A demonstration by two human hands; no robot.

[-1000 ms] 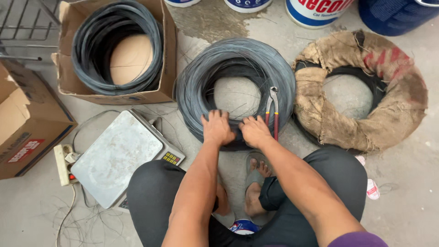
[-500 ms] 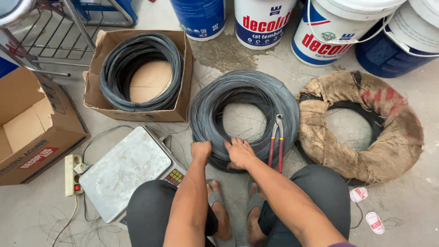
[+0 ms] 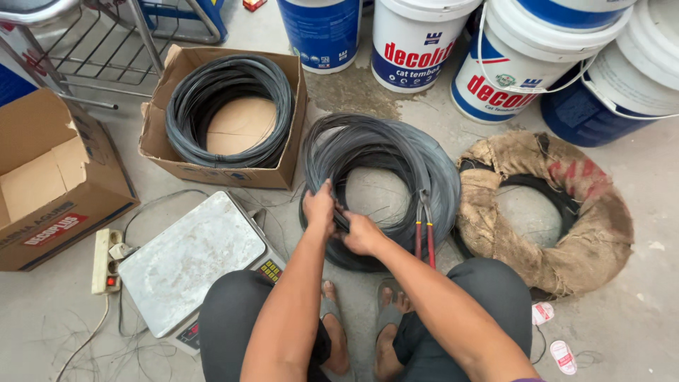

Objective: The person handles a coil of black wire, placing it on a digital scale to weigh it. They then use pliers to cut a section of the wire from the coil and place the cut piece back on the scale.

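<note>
The dark wire coil [image 3: 382, 185] lies on the floor between a boxed coil [image 3: 228, 111] and a burlap-wrapped coil [image 3: 544, 216], left hand [image 3: 320, 207] and right hand [image 3: 362, 233] each pinching strands at its near edge, seemingly separating a length, pliers [image 3: 425, 230] resting beside them.

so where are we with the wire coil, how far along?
Done: one coil sits packed in a cardboard box. In hand: left hand and right hand both grip strands at the near edge of the loose wire coil on the floor. Left, it seems: pliers lie unused on it, the scale is bare, a second box stands empty, and a burlap-wrapped coil is unopened.
</note>
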